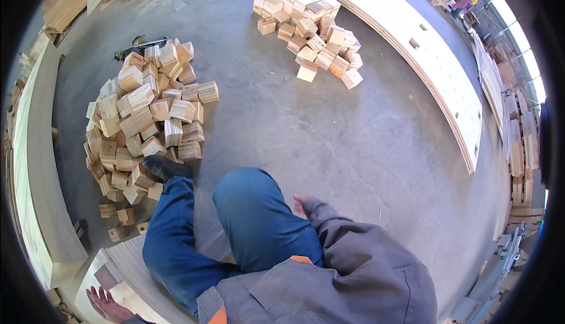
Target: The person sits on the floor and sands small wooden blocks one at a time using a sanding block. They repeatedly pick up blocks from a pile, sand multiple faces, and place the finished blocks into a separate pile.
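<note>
My left hand [109, 305] is at the lower left with its fingers apart and nothing in it. It is over or beside a stack of pale wooden sheets [126, 265], next to my bent left leg; I cannot tell whether it touches the stack. My right hand [302, 204] shows only in part past my right knee, above the concrete floor, and its fingers are too blurred to read. A large loose heap of wooden blocks [141, 103] lies ahead on the left, with my dark shoe [166, 168] against its near edge.
Farther off is a second group of blocks [306, 6], neatly stacked behind and tumbled in front. Long pale panels [412, 30] lie along the right. A long timber stack [44, 165] lines the left. Behind the heap sits a dark tool [141, 44]. People [465, 0] appear far right.
</note>
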`<state>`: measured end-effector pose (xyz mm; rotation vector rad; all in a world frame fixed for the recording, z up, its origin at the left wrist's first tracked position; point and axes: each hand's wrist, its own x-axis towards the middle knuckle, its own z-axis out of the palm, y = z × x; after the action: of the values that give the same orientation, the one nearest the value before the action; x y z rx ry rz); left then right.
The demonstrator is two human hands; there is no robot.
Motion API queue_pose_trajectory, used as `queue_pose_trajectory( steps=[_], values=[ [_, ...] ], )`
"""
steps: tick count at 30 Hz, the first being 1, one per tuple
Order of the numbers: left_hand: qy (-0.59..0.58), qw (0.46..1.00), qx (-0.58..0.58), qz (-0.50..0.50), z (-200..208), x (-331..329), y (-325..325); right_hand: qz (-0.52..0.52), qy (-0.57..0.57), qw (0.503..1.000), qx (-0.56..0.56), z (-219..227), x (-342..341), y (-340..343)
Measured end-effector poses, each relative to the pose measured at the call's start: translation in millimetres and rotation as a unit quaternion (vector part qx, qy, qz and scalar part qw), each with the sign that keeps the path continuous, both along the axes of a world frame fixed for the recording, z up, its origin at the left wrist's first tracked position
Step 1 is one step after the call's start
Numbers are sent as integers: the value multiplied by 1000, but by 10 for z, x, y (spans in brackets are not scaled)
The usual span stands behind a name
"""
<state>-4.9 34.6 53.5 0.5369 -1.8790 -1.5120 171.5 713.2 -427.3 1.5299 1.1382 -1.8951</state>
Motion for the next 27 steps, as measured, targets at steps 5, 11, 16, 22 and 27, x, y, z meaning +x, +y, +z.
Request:
queue_pose_trajectory(
  steps=[5, 11, 16, 22, 27],
  values=[
    [9, 999, 23, -27, -303, 205, -359, -2, -90, 996, 15, -241, 1113, 124],
    [50, 993, 83, -70, -527, 120, -301, -83, 13, 996, 10, 181, 1084, 1337],
    [81, 986, 114, -91, -291, 389, -310, -66, 136, 969, 196, 1068, -490, 1505],
    [104, 987, 114, -48, -273, 711, -361, -32, 361, 892, 269, 2578, -2124, 1391],
    [90, 992, 89, 8, -274, 865, -421, 3, 444, 847, 291, 3530, -2911, 778]
  ],
)
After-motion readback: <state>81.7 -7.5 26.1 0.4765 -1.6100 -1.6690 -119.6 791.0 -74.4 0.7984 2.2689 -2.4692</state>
